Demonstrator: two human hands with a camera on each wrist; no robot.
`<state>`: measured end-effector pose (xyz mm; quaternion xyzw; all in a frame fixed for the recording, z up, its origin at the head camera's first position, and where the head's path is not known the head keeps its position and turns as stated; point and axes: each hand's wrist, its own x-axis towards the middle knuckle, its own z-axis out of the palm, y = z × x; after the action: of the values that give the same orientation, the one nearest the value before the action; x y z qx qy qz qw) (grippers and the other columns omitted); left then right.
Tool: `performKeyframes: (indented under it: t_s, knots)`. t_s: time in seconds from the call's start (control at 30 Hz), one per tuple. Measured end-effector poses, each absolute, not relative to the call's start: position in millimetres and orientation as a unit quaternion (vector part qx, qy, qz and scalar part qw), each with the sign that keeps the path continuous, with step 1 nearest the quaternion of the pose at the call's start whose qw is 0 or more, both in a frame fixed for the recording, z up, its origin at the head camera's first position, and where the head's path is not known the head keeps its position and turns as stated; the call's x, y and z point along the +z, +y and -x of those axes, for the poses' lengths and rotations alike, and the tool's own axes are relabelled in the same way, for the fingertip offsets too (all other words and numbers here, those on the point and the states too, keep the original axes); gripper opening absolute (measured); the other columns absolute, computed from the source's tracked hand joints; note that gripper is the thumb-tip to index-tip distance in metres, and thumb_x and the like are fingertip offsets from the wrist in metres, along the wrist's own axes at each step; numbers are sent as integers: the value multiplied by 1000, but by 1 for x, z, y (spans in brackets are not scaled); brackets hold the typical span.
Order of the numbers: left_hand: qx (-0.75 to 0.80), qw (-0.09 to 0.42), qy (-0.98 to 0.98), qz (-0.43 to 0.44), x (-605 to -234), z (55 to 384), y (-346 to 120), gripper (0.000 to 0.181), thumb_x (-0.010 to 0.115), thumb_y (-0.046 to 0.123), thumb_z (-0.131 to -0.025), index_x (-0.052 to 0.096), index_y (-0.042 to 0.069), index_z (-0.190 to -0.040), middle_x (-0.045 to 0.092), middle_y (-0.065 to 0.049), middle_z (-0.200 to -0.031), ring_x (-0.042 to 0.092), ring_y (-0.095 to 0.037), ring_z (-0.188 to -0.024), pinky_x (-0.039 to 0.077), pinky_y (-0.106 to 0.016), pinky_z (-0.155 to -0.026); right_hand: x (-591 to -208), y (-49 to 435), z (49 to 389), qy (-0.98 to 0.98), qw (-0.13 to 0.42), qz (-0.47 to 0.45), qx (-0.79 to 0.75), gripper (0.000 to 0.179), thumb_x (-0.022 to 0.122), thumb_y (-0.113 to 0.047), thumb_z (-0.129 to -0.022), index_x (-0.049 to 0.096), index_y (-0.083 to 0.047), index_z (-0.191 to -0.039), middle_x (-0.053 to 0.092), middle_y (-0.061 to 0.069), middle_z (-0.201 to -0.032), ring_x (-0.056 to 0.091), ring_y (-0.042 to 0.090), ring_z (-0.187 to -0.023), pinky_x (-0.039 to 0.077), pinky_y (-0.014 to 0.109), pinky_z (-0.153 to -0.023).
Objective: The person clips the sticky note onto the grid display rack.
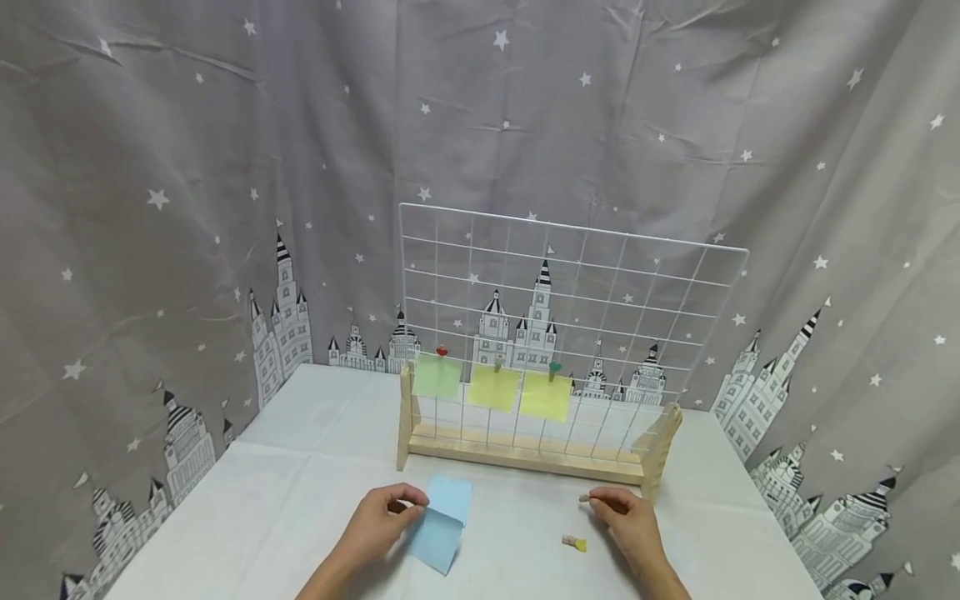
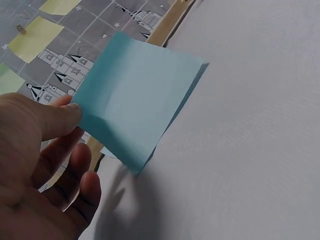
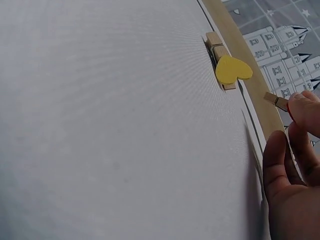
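Observation:
My left hand (image 1: 378,523) pinches a light-blue sticky note (image 2: 135,95) by one edge between thumb and index finger, tilted up off the table. Partly beneath it, a second blue note (image 1: 452,495) lies on the table. My right hand (image 1: 634,527) pinches a small wooden clothespin (image 3: 276,100) by one end; a bit of red shows beside the thumb. Left of that hand, another clothespin with a yellow heart (image 3: 232,70) lies on the white tabletop.
A white wire grid (image 1: 573,225) stands in a wooden base (image 1: 525,457) behind both hands. Clipped to its lower part are a green note (image 1: 437,379) and two yellow notes (image 1: 493,389). A grey star-patterned curtain (image 1: 480,108) hangs around the table.

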<state>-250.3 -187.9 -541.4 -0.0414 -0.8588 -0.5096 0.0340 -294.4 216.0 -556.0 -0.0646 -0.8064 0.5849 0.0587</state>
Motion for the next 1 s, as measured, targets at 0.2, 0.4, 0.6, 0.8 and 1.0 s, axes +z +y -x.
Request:
performKeyframes:
  t_s: [0.2,0.4,0.6,0.8,1.0]
  knots:
    - [-527,23,-848,53,-542,249,-186,6,75,12,-92,76,15,-97,77,0,-100,65,-14,-85,51,-25,-69,-560,217,291,-802,72,76,587,17,76,-7,-91,78,-4,-107,78,5,-104,64,8,-81,54,23,-67]
    - [-531,26,-844,66,-536,256,-182,7,75,13,-93,78,14,-99,77,1,-101,64,-14,-89,50,-25,-70,-552,217,294,-791,97,57,602,24,72,-10,-96,74,0,-118,78,8,-106,68,4,-85,57,22,-72]
    - [-520,37,-850,76,-530,263,-178,7,75,13,-92,78,16,-98,77,4,-100,64,-11,-87,48,-23,-72,-545,219,295,-780,119,42,613,28,70,-5,-97,70,5,-123,77,13,-105,65,2,-81,56,21,-70]
    - [-518,44,-850,91,-524,268,-171,10,76,14,-93,78,16,-102,78,3,-100,65,-9,-86,50,-23,-74,-541,220,295,-766,132,48,627,39,74,-1,-93,64,4,-130,75,17,-113,65,-3,-84,56,17,-70]
    - [-522,52,-846,91,-520,275,-162,13,77,16,-92,76,12,-105,76,4,-93,65,-11,-84,50,-24,-73,-537,221,298,-767,124,56,627,30,76,-3,-92,71,3,-121,78,8,-105,66,0,-81,55,19,-71]
